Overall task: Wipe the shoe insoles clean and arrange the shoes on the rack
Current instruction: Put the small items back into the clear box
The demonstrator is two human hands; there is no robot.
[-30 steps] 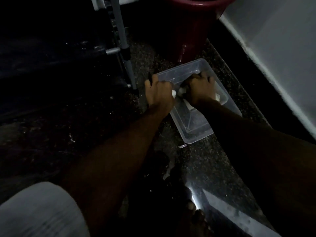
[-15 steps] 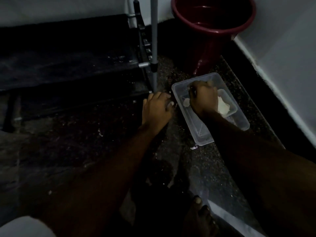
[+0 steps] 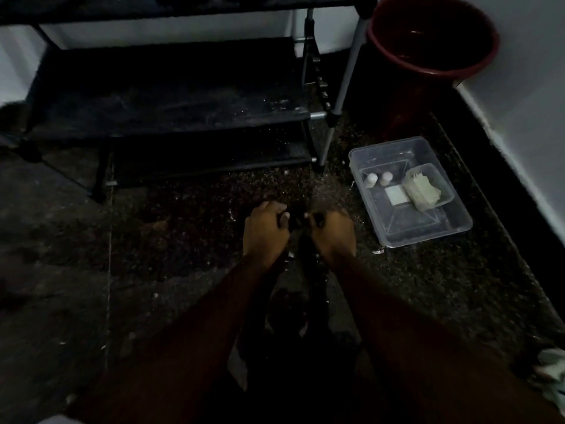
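Job looks early. Left hand and right hand close together, mid floor. Fingers of both curl tight round dark thing between them; maybe shoe, too dark to tell. Rack at 11 o'clock; putting shoes there looks not done yet. Clear tub at 2 o'clock holds folded cloth, two small white bottles. Red bucket at 1 o'clock. Floor dark, speckled, dusty. White wall at 3 o'clock. Room very dim.

Speckled stone floor, polished and faintly glossy. Rack of smooth metal tubes with matt black, dusty shelves. Bucket: glossy dark-red plastic. Tub: clear, smooth plastic, holding a pale crumpled cloth. Wall: matt white. The shoe held by left hand and right hand looks dull black.
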